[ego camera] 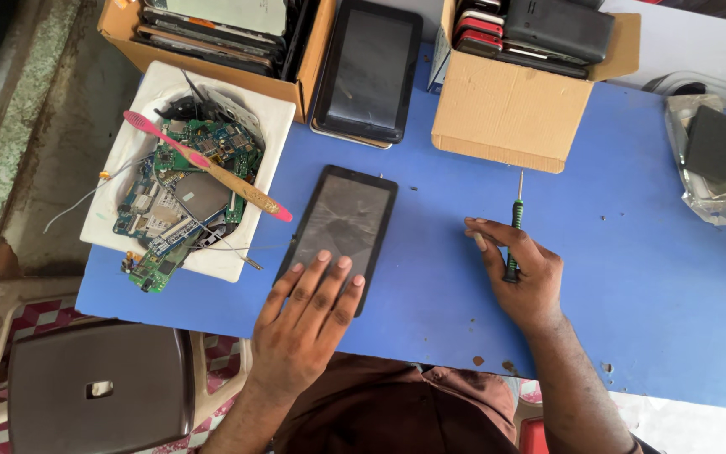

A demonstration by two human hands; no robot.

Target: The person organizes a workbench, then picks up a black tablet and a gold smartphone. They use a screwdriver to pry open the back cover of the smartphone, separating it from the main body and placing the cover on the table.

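My left hand (308,315) lay flat, fingers spread, on near end of cracked tablet (342,220). My right hand (521,273), right of tablet, pinched green screwdriver (514,231) on blue table (649,269). Cardboard box (502,113) stood beyond screwdriver; white tray (266,118) of circuit boards left of tablet.

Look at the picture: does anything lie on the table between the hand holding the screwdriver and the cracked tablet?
Nothing visible does. Only bare blue table lies between the right hand, gripping the screwdriver, and the cracked tablet, which the left hand presses.
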